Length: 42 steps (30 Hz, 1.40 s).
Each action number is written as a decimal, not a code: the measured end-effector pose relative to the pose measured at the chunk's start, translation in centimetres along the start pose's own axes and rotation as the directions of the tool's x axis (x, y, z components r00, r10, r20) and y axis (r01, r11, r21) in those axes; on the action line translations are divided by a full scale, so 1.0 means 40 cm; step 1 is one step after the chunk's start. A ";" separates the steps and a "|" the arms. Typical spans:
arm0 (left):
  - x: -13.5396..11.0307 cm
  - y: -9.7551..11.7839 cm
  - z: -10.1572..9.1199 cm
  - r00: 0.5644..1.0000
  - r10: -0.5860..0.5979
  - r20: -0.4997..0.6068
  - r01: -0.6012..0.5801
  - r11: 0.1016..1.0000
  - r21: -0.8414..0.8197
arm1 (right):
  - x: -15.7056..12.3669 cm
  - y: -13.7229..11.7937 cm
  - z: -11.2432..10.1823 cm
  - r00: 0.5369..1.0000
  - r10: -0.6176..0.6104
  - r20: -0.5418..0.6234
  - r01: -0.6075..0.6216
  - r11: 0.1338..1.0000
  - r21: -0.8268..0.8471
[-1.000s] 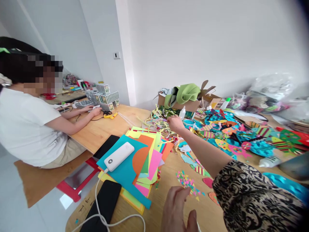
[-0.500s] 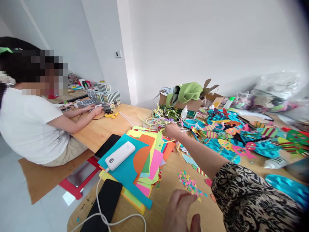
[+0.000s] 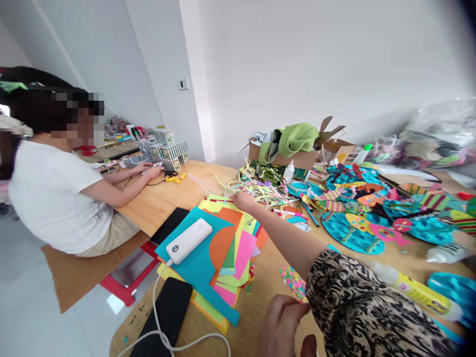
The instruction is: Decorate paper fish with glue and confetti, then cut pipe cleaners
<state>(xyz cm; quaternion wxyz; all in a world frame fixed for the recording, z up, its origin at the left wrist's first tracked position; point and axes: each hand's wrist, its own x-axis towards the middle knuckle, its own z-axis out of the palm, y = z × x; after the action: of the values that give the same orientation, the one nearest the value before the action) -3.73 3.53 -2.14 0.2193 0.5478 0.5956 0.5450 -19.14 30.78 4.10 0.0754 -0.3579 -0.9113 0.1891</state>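
My right hand (image 3: pixel 244 201) reaches over the back edge of a stack of coloured paper (image 3: pixel 243 250). Its fingers are pinched together at the lower end of a pale yellow pipe cleaner (image 3: pixel 222 184). Just behind and to the right lies a tangled heap of pipe cleaners (image 3: pixel 266 187) in yellow, white, green and pink. At the bottom of the view my left hand (image 3: pixel 284 322) hovers over the table, fingers loosely curved and thumb apart, holding nothing. Small coloured paper bits (image 3: pixel 293 281) lie just beyond it.
A white power bank (image 3: pixel 189 240) with a cable rests on the paper; a black phone (image 3: pixel 165 317) lies nearby. Blue plates with paper fish (image 3: pixel 351 233), a glue bottle (image 3: pixel 448 253) and a yellow-labelled tube (image 3: pixel 420 292) are right. At left a person (image 3: pixel 63 193) sits handling cards.
My right hand has drawn left out of the pipe cleaner heap to the paper stack's back edge. My left hand stays low with similar curved fingers. The view has shifted slightly.
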 end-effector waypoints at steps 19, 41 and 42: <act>0.075 0.067 -0.096 0.893 -0.451 -0.007 0.379 0.759 -0.530 | -0.471 0.121 -0.230 0.990 -0.141 0.002 0.073 0.531 0.844; 0.066 0.076 -0.086 0.868 -0.425 0.256 0.458 0.486 -0.744 | -0.967 0.130 -0.096 0.939 0.327 0.104 -0.264 0.495 0.828; 0.068 0.075 -0.089 0.866 -0.427 0.259 0.459 0.476 -0.750 | -0.973 0.129 -0.094 0.938 0.337 0.083 -0.256 0.510 0.821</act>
<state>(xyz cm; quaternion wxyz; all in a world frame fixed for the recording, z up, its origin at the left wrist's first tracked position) -6.36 3.92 2.55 0.5820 0.2298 0.4078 0.6649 13.61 8.85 5.40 0.2391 -0.4396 -0.6386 0.5847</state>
